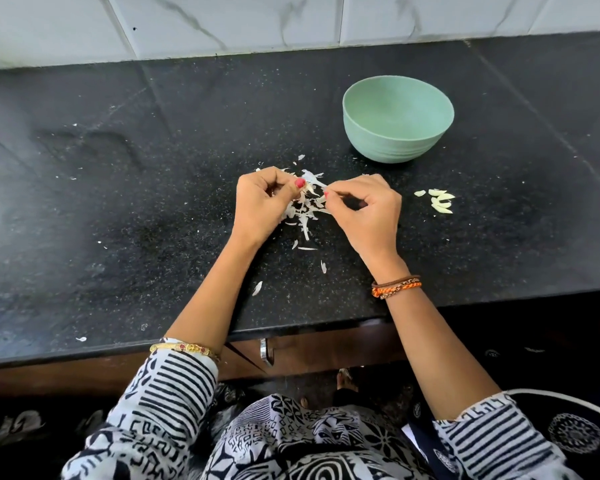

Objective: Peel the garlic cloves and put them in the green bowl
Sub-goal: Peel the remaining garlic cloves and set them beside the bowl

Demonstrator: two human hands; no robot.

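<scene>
Black speckled stone worktop [153,168] runs below a wall of white marble-look tiles [222,22], and the person stands at its front edge with both hands held together over a heap of white papery garlic skins [303,216]. Her left hand [262,204] has its fingers curled in, thumb and fingertips pinching a garlic clove [311,192] that is half hidden in its skin. Her right hand [366,211] meets it from the other side, forefinger and thumb nipped on a strip of that skin, the other fingers loosely bent. Just to the right of the hands lies a small cluster of pale peeled garlic cloves [440,202] on the stone, apart from the skins. Behind them, nearer the wall, stands the round pale green bowl [397,147]; nothing shows on the part of its inside that can be seen. Stray skin flakes dot the stone towards the front edge.
</scene>
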